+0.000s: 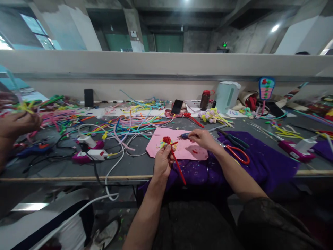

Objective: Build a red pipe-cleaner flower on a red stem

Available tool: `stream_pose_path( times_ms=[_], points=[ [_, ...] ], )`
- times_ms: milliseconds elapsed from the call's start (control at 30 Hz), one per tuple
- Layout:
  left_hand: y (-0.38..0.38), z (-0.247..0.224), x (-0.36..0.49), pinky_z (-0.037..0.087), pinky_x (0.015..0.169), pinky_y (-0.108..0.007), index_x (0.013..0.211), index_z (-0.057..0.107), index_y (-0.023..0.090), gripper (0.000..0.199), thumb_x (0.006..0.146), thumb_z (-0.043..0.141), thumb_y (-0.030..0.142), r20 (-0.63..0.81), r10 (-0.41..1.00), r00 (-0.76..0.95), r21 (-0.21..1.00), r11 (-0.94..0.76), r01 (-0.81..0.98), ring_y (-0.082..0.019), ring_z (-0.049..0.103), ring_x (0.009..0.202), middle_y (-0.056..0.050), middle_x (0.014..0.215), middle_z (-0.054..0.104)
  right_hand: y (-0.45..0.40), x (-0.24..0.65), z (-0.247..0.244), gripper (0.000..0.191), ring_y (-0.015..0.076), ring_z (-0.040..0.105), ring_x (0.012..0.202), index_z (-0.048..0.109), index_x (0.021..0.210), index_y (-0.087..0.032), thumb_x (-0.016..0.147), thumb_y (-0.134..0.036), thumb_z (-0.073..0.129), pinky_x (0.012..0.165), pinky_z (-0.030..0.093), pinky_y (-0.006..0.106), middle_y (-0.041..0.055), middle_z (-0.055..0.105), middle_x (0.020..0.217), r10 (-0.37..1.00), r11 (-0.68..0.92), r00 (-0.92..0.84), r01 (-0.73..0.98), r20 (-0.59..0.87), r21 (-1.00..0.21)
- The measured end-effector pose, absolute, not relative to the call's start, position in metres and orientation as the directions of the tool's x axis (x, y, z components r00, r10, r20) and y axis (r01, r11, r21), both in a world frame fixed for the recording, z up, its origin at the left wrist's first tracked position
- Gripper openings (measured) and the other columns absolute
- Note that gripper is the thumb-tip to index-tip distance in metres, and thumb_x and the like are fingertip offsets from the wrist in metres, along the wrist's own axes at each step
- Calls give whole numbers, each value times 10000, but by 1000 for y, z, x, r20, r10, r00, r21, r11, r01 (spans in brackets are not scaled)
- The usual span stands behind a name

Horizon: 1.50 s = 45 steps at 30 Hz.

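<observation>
My left hand (163,161) pinches a red pipe-cleaner flower (167,140) near its head; its red stem slants down to the right past my fingers. A shorter red piece crosses the stem just below the bloom. My right hand (204,139) is closed around a small dark-blue pointed tool (184,135), its tip directed left toward the flower and apart from it. I cannot make out the tool's exact kind. Beneath both hands lies a pink sheet (153,147), with yellow-green scraps (161,143) near the flower and small red bits (195,151) at its right.
Red-handled scissors (238,154) and dark-handled pliers (235,140) lie on purple cloth (270,161) to the right. Loose pipe cleaners (135,121), cables and a power strip (90,154) spread leftward. A kettle (227,97) and bottle (205,100) stand behind. Another person's hand (19,123) works at far left.
</observation>
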State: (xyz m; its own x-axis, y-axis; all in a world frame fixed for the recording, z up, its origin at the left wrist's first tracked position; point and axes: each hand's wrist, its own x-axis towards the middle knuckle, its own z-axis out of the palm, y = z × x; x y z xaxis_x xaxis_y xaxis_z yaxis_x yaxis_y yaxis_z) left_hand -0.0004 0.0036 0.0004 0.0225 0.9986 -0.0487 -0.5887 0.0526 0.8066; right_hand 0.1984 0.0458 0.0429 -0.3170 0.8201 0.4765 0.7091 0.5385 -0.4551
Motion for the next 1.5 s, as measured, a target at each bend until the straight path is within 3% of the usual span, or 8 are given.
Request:
stream_pose_path(
  times_ms=[300, 500, 833, 967, 1167, 1333, 1500],
  points=[
    [4, 4, -11, 232, 287, -100, 720, 539, 149, 235, 636, 704, 293, -65, 998, -8, 680, 38, -732, 8, 376, 340, 60, 594, 562, 53, 214, 39, 165, 139, 572, 638, 693, 764, -186, 734, -117, 546, 557, 357, 217, 23, 672, 728, 847, 483, -278, 760, 454, -436],
    [4, 4, -10, 246, 276, -97, 726, 547, 135, 251, 632, 711, 301, -54, 998, 26, 701, 56, -711, 8, 378, 334, 52, 592, 568, 48, 213, 48, 165, 137, 588, 725, 695, 809, -172, 767, -169, 536, 649, 435, 226, 31, 646, 812, 783, 622, -408, 487, 470, -613],
    [5, 1, -7, 242, 280, -111, 744, 558, 130, 289, 611, 719, 330, -76, 997, 24, 764, 74, -641, 3, 387, 310, 45, 578, 589, 45, 207, 44, 167, 90, 527, 493, 627, 745, -139, 746, -297, 574, 465, 393, 192, -12, 570, 597, 883, 454, -312, 385, 350, -803],
    [5, 0, -6, 259, 288, -116, 740, 559, 136, 284, 608, 723, 325, -65, 997, 31, 781, 70, -621, 1, 390, 310, 45, 583, 598, 41, 201, 47, 183, 72, 469, 421, 572, 682, -152, 766, -311, 538, 404, 327, 178, -33, 529, 533, 917, 389, -282, 476, 282, -789],
    [4, 0, -5, 251, 292, -122, 745, 565, 131, 308, 592, 739, 335, -60, 998, 33, 793, 68, -605, 1, 389, 306, 44, 575, 602, 37, 195, 49, 308, 66, 426, 407, 511, 545, -162, 821, -285, 447, 422, 305, 183, -42, 467, 463, 895, 443, -225, 560, 386, -700],
    [3, 1, -5, 235, 285, -126, 737, 564, 131, 314, 584, 746, 337, -67, 997, 36, 794, 75, -604, -3, 393, 298, 49, 557, 599, 43, 197, 40, 111, 86, 556, 529, 595, 767, -165, 781, -215, 497, 514, 398, 192, -20, 588, 666, 857, 515, -291, 470, 426, -717],
    [3, 1, -5, 243, 288, -129, 722, 570, 124, 304, 587, 744, 333, -69, 997, 45, 791, 82, -606, 0, 385, 291, 49, 548, 595, 46, 198, 37, 179, 89, 554, 511, 627, 891, -167, 798, -260, 504, 489, 402, 191, -12, 609, 659, 876, 478, -313, 462, 367, -747]
  ],
)
